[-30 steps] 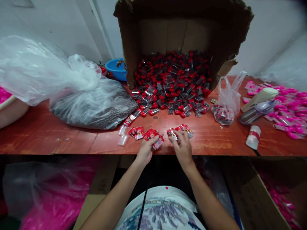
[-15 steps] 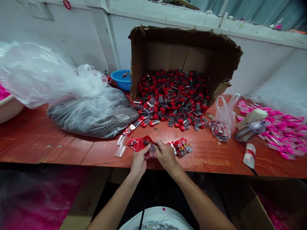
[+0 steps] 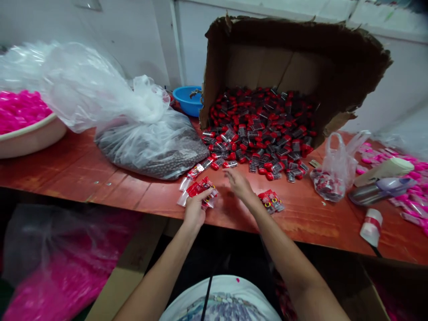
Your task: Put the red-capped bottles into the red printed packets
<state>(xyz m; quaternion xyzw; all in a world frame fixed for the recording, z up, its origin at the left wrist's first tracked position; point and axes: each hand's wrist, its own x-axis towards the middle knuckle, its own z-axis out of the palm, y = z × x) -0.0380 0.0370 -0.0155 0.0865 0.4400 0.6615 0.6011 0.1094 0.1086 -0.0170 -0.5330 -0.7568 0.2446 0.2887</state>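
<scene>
"Head view: left hand (image 3: 195, 209)?"
"I'm watching it pinching red packets (image 3: 199, 187) over the table (image 3: 133, 196)."
"Right hand (image 3: 240, 184)?"
"Fingers spread, nothing showing in them. One red-capped container (image 3: 230, 164) is lying just beyond their tips, long axis running roughly left to right, this hand being the nearer; contact, I cannot tell."

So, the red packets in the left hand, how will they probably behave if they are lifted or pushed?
The red packets are probably light, since the left hand holds several under its thumb. Their shiny surfaces suggest that they may slide over one another when pushed. They look flat, so they would hardly roll.
</scene>
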